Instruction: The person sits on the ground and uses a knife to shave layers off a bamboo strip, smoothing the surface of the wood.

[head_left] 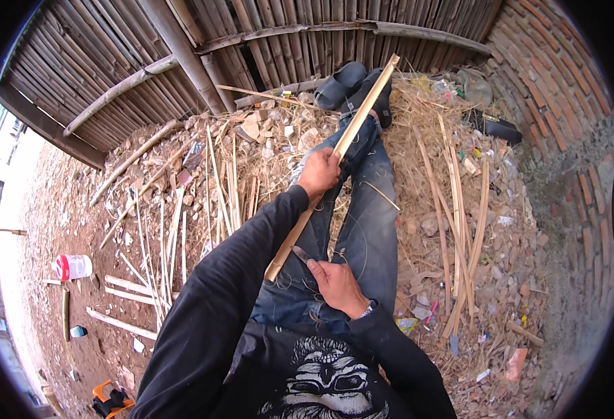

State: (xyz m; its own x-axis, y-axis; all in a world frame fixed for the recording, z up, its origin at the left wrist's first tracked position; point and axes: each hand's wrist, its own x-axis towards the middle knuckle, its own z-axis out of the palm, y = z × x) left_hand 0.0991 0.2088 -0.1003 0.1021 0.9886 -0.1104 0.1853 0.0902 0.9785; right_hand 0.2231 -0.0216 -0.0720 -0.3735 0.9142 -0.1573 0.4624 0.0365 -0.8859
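We see the left hand (320, 172) with its grip wrapped round a pale bamboo strip (363, 115) near its middle; the strip slants over the outstretched legs, its near end by the lap and its far end above the dark shoes (349, 75); we judge that this hold balances both ends, with the jeans (373, 216) serving as a rest below; the right hand (342, 288) has a narrow, curled grip on a small knife (302, 254), its handle mostly hidden by the fingers and its blade pointing up and left to the strip's near part; the thumb lies toward the blade, probably for control of its angle; at this size we cannot tell whether the tip touches the strip's edge or sits just beside it.

Loose strips lie on both sides of the legs, left pieces (122, 324) and right pieces (455, 192), perhaps set there to stay within reach; beyond the shoes the slatted wall (279, 56) bounds the strip's far end, so we would mind any forward push; the brick wall (558, 77) limits the right side, past the pieces there; more room runs left over the dirt ground (55, 174), where a white and red bucket (76, 266) stands well apart from both hands.
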